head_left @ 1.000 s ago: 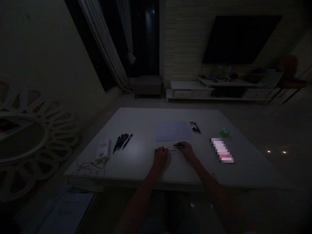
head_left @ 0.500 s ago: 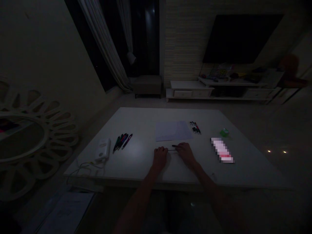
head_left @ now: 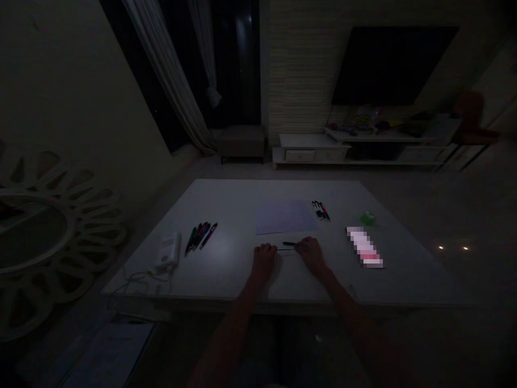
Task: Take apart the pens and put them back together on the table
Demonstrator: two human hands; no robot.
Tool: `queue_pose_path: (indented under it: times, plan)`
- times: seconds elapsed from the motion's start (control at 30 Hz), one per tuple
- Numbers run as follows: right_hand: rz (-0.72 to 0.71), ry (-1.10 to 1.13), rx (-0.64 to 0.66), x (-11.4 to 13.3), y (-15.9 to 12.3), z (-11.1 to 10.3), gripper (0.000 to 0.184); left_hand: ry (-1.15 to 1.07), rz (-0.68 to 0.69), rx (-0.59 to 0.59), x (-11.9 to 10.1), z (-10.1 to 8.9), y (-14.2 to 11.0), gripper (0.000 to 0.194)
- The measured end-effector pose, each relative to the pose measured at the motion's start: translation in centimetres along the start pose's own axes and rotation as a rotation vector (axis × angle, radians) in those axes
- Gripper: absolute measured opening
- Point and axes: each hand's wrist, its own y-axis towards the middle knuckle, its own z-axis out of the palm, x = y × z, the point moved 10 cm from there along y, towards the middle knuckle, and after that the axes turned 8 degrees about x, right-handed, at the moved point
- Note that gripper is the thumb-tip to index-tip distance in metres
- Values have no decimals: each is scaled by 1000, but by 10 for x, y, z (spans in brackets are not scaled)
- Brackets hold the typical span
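**Q:** Where's this?

**A:** Dim living room. White rectangular table (head_left: 234, 215) in front of me, thin pale blue-grey paper sheet (head_left: 285, 216) lying flat on it.

**Q:** Hands?

**A:** Both just below the sheet. My curled left hand (head_left: 264, 260) rests on the table, my right hand (head_left: 310, 254) a little apart from it. A thin dark line (head_left: 286, 249) runs between them. My right fingers (head_left: 301, 246) meet a slim black pen (head_left: 289, 243) just below the sheet. Gripped or only touching? Too dark, can't tell for either hand.

**Q:** Why so low?

**A:** My read: resting both hands on the table steadies them.

**Q:** Around that?

**A:** Multicoloured pens (head_left: 320, 210) right of the sheet, more multicoloured pens (head_left: 201, 237) left of it.
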Motion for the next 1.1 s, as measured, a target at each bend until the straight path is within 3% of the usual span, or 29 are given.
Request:
queue_pose_path:
  times: [0.1, 0.3, 0.5, 0.8, 0.97, 1.1]
  plan:
    - [-34, 7, 37, 9, 4, 8, 19, 2, 7, 1, -1, 0, -1, 24]
    - [-18, 80, -31, 15, -8, -3, 24, 1, 32, 4, -3, 2, 0, 23]
    - [-114, 122, 45, 37, -20, 11, 17, -4, 64, -2, -4, 4, 0, 22]
    - [-32, 7, 45, -9, -24, -13, 20, -33, 48, 7, -4, 4, 1, 22]
    - [-57, -38, 44, -5, -19, -3, 22, -89, 84, -38, -6, 2, 0, 23]
    - [-62, -30, -14, -3, -28, -11, 26, -93, 162, -28, -11, 7, -3, 38]
